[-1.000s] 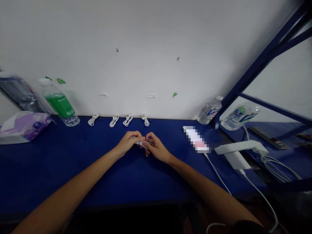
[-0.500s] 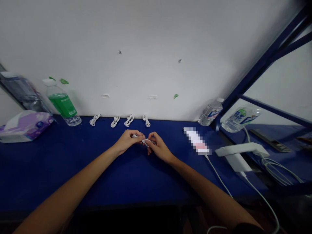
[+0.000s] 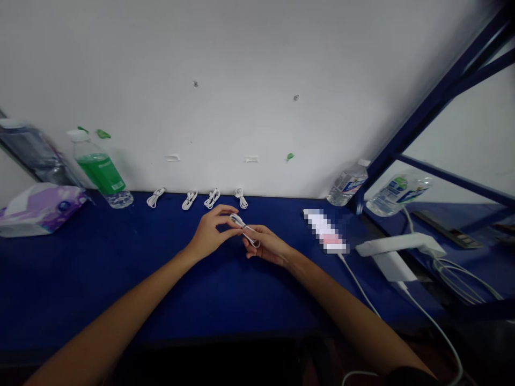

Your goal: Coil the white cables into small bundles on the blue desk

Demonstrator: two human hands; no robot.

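A small looped white cable (image 3: 244, 229) is held in the air above the blue tabletop (image 3: 100, 268). My left hand (image 3: 211, 233) pinches its upper end between thumb and fingers. My right hand (image 3: 267, 245) holds the lower loop in its fingertips, and the two hands nearly meet at the cable. Several bundled white cables (image 3: 212, 199) lie in a row along the back of the table, beyond both hands, with a gap between them and my fingers.
A green-labelled water bottle (image 3: 102, 174) and a purple tissue pack (image 3: 40, 217) stand at back left. A pixelated flat object (image 3: 325, 231) trails a white cord. A white power adapter (image 3: 392, 254), a clear bottle (image 3: 348, 183) and a blue metal frame (image 3: 432, 107) are at right.
My hands have opened apart slightly, and the white cable now shows as a longer loop stretched between them. My right hand has turned flatter and moved a little to the right.
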